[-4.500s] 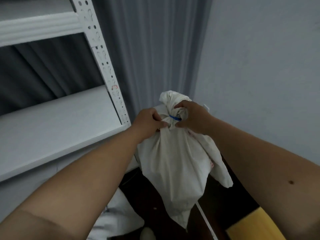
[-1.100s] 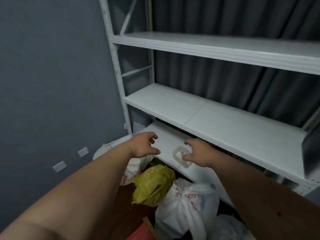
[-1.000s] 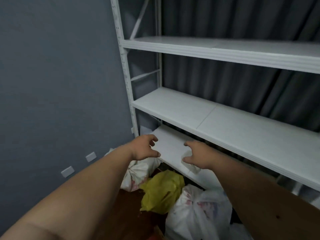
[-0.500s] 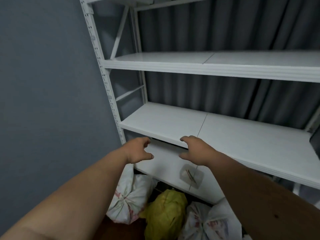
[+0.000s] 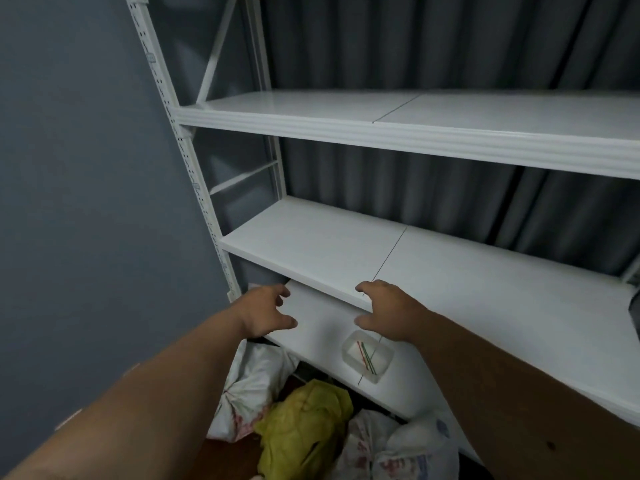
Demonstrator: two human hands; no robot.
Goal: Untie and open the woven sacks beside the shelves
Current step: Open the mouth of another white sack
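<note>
Left hand and right hand hover with fingers spread, holding nothing, above 3 sacks (1 yellow) beside the shelves.

No text can be read; red marks on the white sacks are too blurred.
</note>
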